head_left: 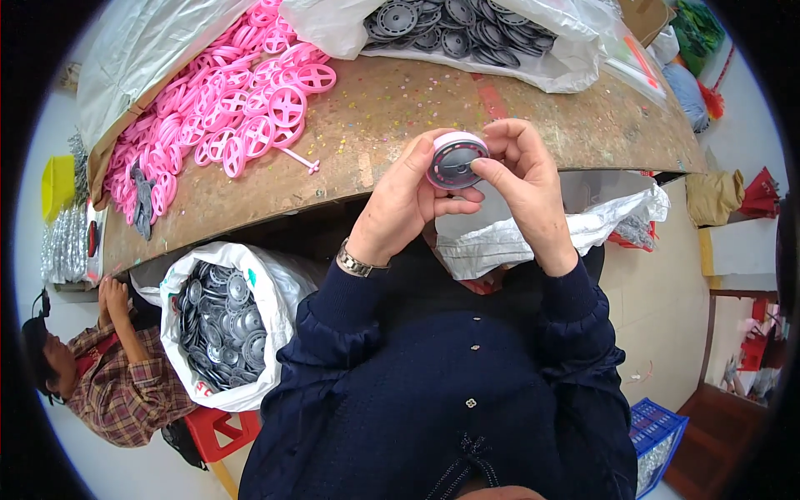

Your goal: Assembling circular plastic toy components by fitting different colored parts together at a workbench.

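Note:
Above the table's front edge, my left hand (390,200) grips a small round wheel (454,169) by its left side. It has a dark grey disc face with slots round it and a pink rim. My right hand (535,187) is closed on the wheel's right side, thumb pressed to the grey face and fingers curled near the rim. A heap of pink spoked rings (229,108) lies on the table to the left. Dark grey discs (458,37) spill from a white sack (571,62) at the back.
More grey discs (221,321) fill an open white sack (275,367) at my left. A white bag (492,246) hangs below the wooden table (375,108). Another person (133,367) sits at the far left, near a red stool (221,429). A blue crate (658,442) stands lower right.

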Available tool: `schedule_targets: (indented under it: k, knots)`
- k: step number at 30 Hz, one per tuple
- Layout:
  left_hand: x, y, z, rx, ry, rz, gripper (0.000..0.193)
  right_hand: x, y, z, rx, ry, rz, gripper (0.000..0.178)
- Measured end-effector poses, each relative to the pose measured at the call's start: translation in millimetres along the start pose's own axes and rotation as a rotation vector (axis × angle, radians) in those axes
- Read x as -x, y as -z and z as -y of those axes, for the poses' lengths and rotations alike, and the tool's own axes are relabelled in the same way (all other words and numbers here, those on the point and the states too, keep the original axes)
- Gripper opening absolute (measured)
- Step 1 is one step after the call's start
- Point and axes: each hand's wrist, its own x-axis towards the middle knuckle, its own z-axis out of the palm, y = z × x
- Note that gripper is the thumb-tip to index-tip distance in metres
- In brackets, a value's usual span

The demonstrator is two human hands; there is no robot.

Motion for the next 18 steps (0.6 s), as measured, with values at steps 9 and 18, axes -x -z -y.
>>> schedule_targets:
  k: [9, 18]
  knots:
    - [7, -10, -1, -0.634, -0.285, -0.126, 0.035, 5, 1, 3, 0.102, 0.028, 0.042, 0.031]
    - [9, -12, 2, -0.796, -0.325, -0.155, 0.024, 11, 2, 0, 0.206, -0.009, 0.057, 0.028]
